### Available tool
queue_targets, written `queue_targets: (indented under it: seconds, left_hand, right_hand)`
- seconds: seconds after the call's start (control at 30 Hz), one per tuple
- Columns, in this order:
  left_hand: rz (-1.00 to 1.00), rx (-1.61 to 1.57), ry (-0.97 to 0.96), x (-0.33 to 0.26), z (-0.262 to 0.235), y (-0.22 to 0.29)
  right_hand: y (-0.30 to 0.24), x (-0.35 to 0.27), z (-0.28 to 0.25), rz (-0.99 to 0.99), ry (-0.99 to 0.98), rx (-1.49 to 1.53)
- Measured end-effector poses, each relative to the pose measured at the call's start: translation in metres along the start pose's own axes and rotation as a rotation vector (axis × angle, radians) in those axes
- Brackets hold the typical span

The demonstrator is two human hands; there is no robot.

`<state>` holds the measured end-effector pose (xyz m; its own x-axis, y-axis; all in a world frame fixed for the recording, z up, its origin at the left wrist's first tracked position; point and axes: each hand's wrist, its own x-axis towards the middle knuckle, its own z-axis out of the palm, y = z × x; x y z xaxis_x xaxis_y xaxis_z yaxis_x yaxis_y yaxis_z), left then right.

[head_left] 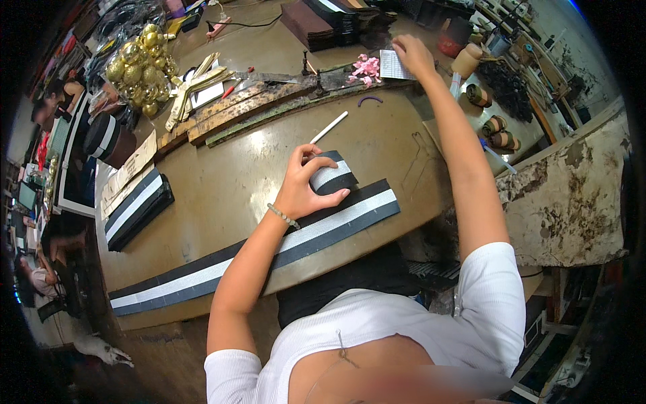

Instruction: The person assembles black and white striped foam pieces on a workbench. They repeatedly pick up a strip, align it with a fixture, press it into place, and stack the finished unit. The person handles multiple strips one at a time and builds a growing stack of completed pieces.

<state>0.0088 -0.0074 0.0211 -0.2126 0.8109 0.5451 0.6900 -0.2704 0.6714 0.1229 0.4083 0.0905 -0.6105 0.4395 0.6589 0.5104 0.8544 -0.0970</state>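
My left hand (301,183) is closed around a short black piece of strip with a white stripe (332,176), which looks rolled or folded. Beneath it, a long black strip with a white band (222,269) lies slantwise along the table's near edge. A white pen-like stick (330,127) rests just beyond my left fingers. Stretched out to the far right, my right hand (413,56) has curled fingers at the edge of a white paper with a printed grid (396,66). Whatever those fingers hold is hidden. Crumpled pink pieces (365,70) lie beside the paper.
A stack of striped black strips (140,209) sits at the left on the brown table (222,182). A worn wooden bar (235,111) crosses behind. Gold balls in plastic (142,71) and dark sheet stacks (323,27) stand farther back. Spools (467,60) are at the right.
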Motion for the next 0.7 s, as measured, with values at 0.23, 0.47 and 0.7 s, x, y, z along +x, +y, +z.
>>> queue_targets:
  seconds: [0.23, 0.47, 0.7]
  left_hand:
    - [-0.056, -0.045, 0.056, -0.002, 0.002, 0.002]
    - [-0.03, -0.007, 0.043, -0.002, -0.001, 0.002]
    - [-0.023, -0.004, 0.037, -0.003, 0.0, 0.001]
  right_hand:
    - [-0.01, 0.015, 0.001, 0.12, 0.263, 0.031]
    - [-0.162, -0.123, -0.075, 0.367, -0.415, 1.107]
    - [-0.216, -0.203, -0.064, 0.5, -0.336, 1.173]
